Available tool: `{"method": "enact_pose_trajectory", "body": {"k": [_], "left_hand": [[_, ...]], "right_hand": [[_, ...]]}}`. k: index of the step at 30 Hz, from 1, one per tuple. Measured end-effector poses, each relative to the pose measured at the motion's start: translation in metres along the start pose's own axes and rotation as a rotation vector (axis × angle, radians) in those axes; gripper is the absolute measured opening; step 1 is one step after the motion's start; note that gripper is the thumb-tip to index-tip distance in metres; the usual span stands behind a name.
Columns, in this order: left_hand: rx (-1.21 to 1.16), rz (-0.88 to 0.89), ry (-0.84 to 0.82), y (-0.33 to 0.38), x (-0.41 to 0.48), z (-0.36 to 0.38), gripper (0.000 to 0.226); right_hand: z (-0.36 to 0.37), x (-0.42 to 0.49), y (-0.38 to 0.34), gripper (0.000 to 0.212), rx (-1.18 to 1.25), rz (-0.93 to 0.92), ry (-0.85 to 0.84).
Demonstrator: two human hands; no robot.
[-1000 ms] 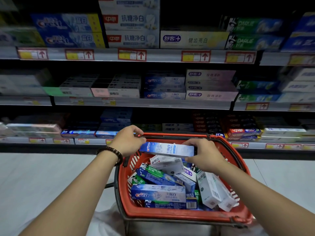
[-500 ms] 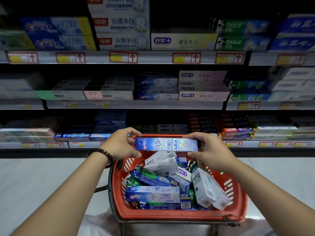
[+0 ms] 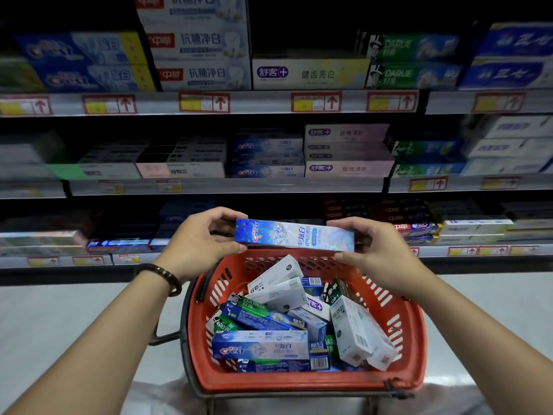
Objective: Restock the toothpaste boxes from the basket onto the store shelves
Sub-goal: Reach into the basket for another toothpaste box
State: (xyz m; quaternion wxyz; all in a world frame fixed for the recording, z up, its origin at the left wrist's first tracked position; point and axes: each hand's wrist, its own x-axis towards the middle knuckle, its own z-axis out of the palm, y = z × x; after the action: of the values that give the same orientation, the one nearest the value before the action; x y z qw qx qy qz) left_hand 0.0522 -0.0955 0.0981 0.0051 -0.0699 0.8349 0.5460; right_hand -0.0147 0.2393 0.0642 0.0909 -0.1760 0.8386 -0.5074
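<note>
Shimmering blue holographic Crest box (image 3: 294, 236), level, printed face toward the camera.

Left hand (image 3: 197, 244) and right hand (image 3: 377, 253), held level, each curl in pinching grip.

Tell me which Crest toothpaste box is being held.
The holographic blue Crest box, held at its ends by left hand and right hand above the red plastic basket; the pale Crest box lies inside.
</note>
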Motion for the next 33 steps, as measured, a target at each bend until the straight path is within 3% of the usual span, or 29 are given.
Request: {"method": "enact_pose_trajectory", "body": {"k": [9, 14, 17, 22, 28, 33], "left_hand": [[-0.259, -0.072, -0.034, 0.004, -0.001, 0.003, 0.037], [-0.377, -0.114, -0.01, 0.005, 0.001, 0.007, 0.04], [-0.389, -0.134, 0.001, 0.008, -0.001, 0.009, 0.034], [-0.371, -0.156, 0.026, 0.011, -0.004, 0.013, 0.022], [-0.313, -0.162, 0.0, 0.011, -0.004, 0.012, 0.042], [-0.32, -0.134, -0.019, 0.013, -0.005, 0.015, 0.028]], "right_hand": [[0.0, -0.004, -0.017, 0.049, 0.306, 0.039, 0.09], [0.004, -0.002, -0.021, 0.031, 0.374, 0.093, 0.176], [0.006, -0.001, -0.019, 0.024, 0.371, 0.093, 0.196], [0.008, -0.002, -0.021, 0.035, 0.347, 0.092, 0.191], [0.011, -0.001, -0.021, 0.018, 0.396, 0.103, 0.232], [0.011, 0.0, -0.02, 0.022, 0.389, 0.137, 0.242]]}}
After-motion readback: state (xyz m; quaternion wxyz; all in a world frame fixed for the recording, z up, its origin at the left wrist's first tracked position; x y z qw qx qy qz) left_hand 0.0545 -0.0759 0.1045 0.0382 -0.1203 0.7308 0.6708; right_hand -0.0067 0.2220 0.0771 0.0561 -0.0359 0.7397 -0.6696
